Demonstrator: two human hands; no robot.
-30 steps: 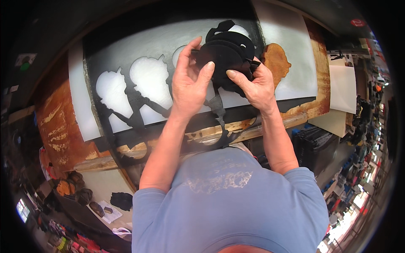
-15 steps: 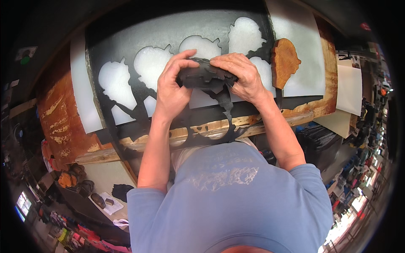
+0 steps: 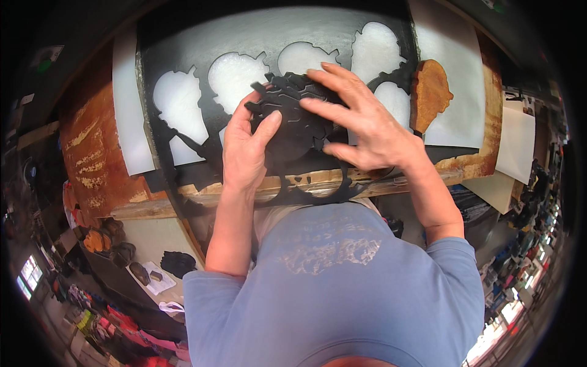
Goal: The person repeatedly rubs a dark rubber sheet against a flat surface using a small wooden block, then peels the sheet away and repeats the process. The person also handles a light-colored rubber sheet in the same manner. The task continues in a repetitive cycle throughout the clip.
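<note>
Brown-stained bench (image 3: 85, 153) spans the view, a white board (image 3: 129, 116) lying on it. Next, moving right, a black sheet (image 3: 269, 30) covers much of the board; we see white through its rounded, tabbed openings.

Our left hand (image 3: 246, 150) pinches the near-left side of a stack of black cut pieces (image 3: 292, 125), thumb on top, the other fingers wrapped behind and partly hidden. The stack is held above the sheet, roughly mid-view, layers slightly fanned, notched edges not flush. Our right hand (image 3: 370, 128) has its fingers spread across the stack's right side, tips at its surface; how hard they press, we cannot tell. Farther right, an orange-brown block (image 3: 431, 95) stands beside the sheet.

Handling notes (our judgement): keep the left pinch firm but short of creasing the layers. Let the spread right fingers nudge edges lightly, working tab by tab. Turn the stack by small amounts; thin tabs look likely to catch on their neighbours or fold under.
</note>
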